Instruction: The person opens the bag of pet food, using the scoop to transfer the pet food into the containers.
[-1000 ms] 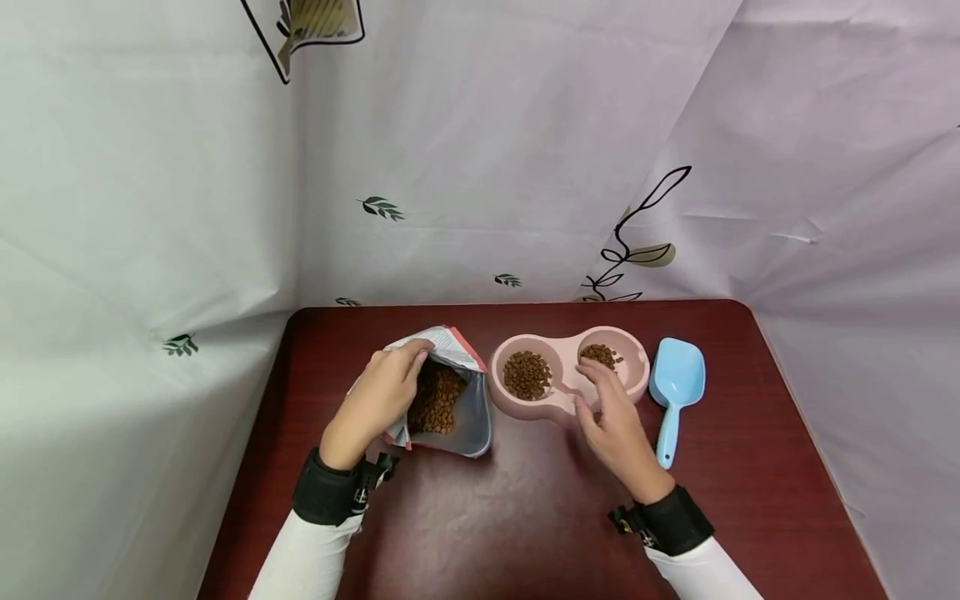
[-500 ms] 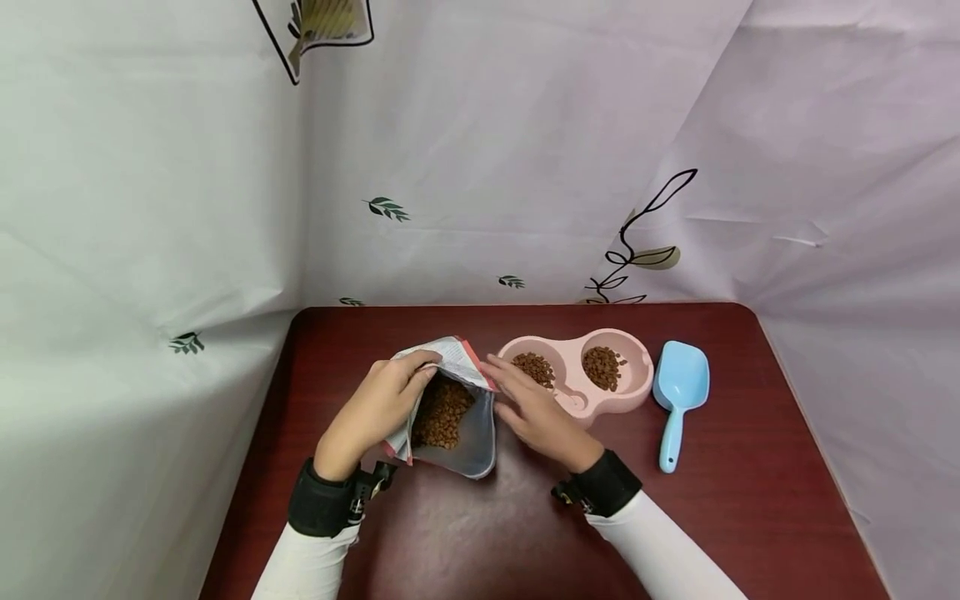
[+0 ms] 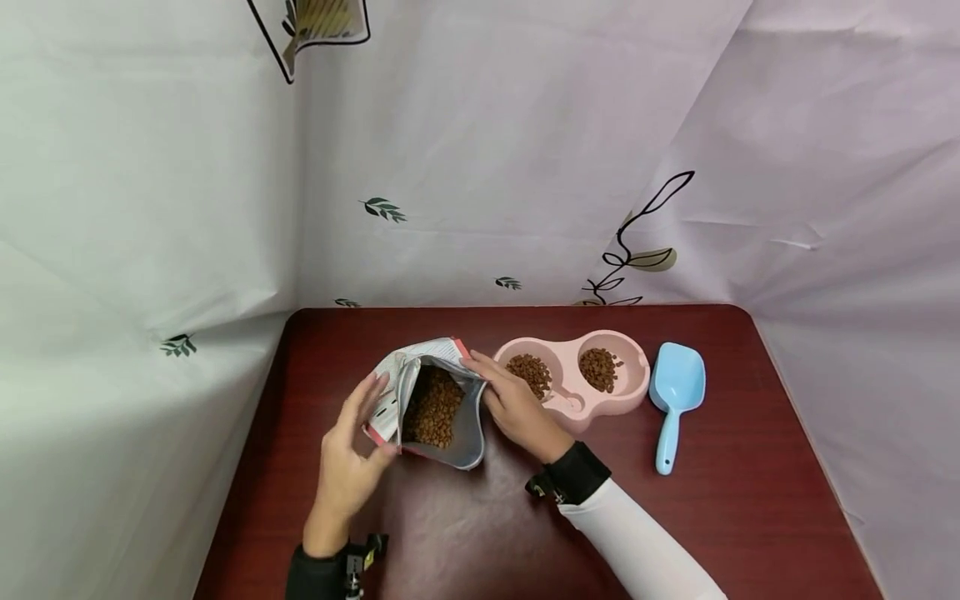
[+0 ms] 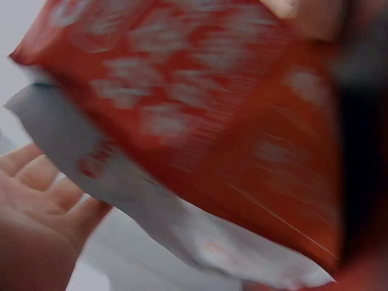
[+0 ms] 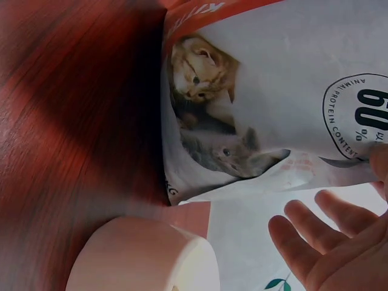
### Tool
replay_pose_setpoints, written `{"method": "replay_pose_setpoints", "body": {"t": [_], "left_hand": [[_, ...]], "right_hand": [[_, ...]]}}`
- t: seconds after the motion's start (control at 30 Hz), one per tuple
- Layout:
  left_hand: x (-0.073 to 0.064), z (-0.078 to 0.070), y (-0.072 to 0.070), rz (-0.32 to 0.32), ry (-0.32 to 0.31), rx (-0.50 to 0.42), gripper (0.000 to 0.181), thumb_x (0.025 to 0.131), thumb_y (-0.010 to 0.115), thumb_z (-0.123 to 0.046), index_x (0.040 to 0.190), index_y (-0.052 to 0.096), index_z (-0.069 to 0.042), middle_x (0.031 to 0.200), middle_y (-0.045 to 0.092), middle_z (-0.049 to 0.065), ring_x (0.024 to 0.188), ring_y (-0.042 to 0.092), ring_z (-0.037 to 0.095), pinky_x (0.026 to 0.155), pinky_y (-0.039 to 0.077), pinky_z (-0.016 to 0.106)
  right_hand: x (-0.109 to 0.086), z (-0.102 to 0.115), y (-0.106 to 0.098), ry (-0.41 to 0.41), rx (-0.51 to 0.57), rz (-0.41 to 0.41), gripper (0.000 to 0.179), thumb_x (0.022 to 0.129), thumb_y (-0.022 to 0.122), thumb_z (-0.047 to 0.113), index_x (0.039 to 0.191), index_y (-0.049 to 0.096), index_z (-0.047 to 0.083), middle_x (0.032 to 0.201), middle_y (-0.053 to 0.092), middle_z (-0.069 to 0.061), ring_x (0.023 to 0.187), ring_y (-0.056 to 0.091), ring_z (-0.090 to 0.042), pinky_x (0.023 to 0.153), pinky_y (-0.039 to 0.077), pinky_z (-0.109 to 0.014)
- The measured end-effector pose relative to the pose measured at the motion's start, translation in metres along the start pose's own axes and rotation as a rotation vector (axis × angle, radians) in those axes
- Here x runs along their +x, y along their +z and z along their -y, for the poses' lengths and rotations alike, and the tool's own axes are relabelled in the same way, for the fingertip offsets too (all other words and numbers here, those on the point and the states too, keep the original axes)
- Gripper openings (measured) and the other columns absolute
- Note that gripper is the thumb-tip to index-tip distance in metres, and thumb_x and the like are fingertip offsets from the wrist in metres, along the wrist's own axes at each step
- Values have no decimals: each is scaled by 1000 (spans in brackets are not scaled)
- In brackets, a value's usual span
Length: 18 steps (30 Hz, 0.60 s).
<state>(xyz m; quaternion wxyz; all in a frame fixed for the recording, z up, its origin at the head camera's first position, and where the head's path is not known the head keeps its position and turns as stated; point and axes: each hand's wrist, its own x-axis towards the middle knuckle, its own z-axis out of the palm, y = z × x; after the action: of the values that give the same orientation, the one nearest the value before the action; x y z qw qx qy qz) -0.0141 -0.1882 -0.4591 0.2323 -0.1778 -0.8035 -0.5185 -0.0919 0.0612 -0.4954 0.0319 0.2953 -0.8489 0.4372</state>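
An opened cat food bag (image 3: 429,354), with brown kibble (image 3: 435,412) inside, stands on the left of the table. The right wrist view shows kittens printed on its white front panel (image 5: 291,66). My right hand (image 3: 522,410) holds the bag's right rim corner between thumb and index finger, while the other fingers extend straight. Spread wide, my left hand (image 3: 348,467) is at the bag's left side, thumb near the lower corner. The left wrist view shows the bag's red side (image 4: 182,91), blurred.
Right of the bag is a pink double bowl (image 3: 566,354) with kibble in both hollows. A light-blue scoop (image 3: 678,379) lies farther right on the dark red table (image 3: 750,500). White cloth (image 3: 480,150) hangs behind.
My right hand has moved left from over the bowl to the bag's right rim. My left hand has let go of the top rim and spread at the bag's left side.
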Motion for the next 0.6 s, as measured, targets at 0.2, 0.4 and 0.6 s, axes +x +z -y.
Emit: {"method": "replay_pose_setpoints", "body": {"t": [0.2, 0.4, 0.6], "left_hand": [[-25, 10, 18, -68, 84, 302, 87, 81, 66, -56, 141, 45, 4, 138, 55, 22, 128, 49, 35, 112, 31, 23], [-25, 13, 28, -133, 150, 341, 64, 92, 59, -46, 130, 57, 5, 129, 60, 26, 120, 52, 46, 109, 37, 42], [-24, 12, 30, -189, 145, 267, 53, 96, 57, -36, 126, 59, 8, 126, 61, 30, 116, 53, 48, 108, 38, 41]], "right_hand": [[5, 1, 3, 48, 29, -6, 41, 103, 43, 11, 143, 49, 20, 143, 54, -6, 129, 48, -15, 100, 47, -42], [4, 3, 4, 107, 26, 5, 40, 105, 41, 17, 142, 48, 29, 133, 63, -5, 116, 59, -13, 88, 54, -41], [2, 8, 6, 131, 11, -28, 42, 103, 44, 13, 139, 51, 34, 125, 68, -6, 107, 63, -12, 82, 55, -39]]}}
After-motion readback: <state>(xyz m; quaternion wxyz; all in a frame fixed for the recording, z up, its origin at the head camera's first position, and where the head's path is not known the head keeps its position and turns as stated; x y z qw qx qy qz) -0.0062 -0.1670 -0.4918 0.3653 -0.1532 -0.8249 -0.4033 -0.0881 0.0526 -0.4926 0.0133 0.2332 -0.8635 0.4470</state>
